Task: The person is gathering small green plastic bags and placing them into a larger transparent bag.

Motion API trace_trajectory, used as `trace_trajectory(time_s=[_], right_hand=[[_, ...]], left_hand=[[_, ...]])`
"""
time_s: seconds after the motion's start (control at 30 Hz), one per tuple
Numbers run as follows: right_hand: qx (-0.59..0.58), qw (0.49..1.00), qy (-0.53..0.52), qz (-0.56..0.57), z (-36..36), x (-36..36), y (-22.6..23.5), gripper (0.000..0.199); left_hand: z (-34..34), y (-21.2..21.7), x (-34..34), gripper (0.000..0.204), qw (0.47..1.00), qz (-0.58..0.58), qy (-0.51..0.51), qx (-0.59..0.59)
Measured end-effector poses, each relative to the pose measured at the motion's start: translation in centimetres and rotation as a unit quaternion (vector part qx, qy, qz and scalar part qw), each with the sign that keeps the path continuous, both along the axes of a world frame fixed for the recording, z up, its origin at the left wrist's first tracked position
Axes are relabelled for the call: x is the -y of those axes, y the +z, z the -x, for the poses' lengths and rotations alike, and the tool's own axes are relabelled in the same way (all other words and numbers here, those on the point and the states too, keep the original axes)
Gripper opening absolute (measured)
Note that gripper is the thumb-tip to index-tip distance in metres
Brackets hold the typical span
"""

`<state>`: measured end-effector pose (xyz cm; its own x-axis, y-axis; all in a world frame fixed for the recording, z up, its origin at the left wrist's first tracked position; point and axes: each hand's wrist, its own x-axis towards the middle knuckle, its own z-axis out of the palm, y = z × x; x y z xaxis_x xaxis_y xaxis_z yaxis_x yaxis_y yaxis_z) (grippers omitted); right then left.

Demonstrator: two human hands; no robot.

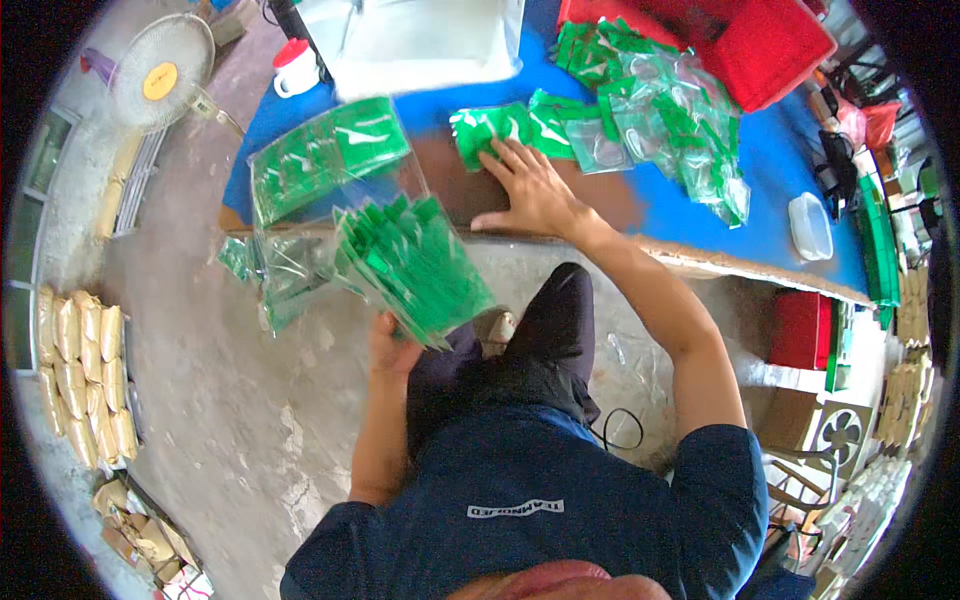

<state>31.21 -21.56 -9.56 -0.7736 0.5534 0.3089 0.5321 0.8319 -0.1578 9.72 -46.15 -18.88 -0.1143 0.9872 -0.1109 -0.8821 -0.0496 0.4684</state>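
Observation:
My left hand (393,346) is closed on a fanned stack of green-and-clear plastic pouches (415,265), held up in front of the table edge. My right hand (535,190) reaches over the table, fingers spread, its fingertips on a green pouch (487,132) lying flat. Just beyond the left hand's stack, a clear bag with green pouches (330,160) rests at the table's left edge. Below it, more clear and green plastic (290,270) hangs over that edge. A loose heap of green-topped clear pouches (660,110) spreads to the right of my right hand.
A red bin (770,50) stands at the back right of the blue table (700,235), and a white tray (425,45) at the back. A red-lidded white jar (296,70) sits on the left, a clear tub (810,227) on the right. A fan (165,75) stands beyond.

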Motion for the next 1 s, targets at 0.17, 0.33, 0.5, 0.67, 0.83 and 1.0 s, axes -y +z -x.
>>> trace_trajectory(time_s=[0.17, 0.33, 0.5, 0.67, 0.83, 1.0], right_hand=[[-0.027, 0.998, 0.058, -0.018, -3.4, 3.8, -1.3, 0.077], [-0.144, 0.987, 0.064, 0.015, -4.4, 4.1, -2.2, 0.039], [-0.511, 0.838, -0.154, 0.117, -3.6, 2.5, 1.9, 0.009], [-0.551, 0.754, -0.13, 0.333, -3.8, 2.2, 5.4, 0.016], [-0.355, 0.842, -0.114, 0.389, -2.5, 7.1, 5.6, 0.023], [-0.32, 0.863, -0.17, 0.353, -3.4, 6.4, 2.7, 0.042]], left_hand=[[0.5, 0.8, 0.7, 0.064, 0.999, 0.043, 0.007, 0.029], [-0.2, 0.5, 0.6, 0.067, 0.994, -0.071, -0.075, 0.044], [-1.3, 0.8, 0.6, 0.061, 0.994, -0.079, -0.074, 0.03], [-1.1, 2.8, -2.1, 0.062, 0.99, 0.003, -0.05, 0.134], [-1.2, -0.4, -3.9, 0.069, 0.992, -0.072, -0.095, 0.045], [-4.8, 1.1, -4.3, 0.069, 0.995, -0.036, -0.094, -0.004]])
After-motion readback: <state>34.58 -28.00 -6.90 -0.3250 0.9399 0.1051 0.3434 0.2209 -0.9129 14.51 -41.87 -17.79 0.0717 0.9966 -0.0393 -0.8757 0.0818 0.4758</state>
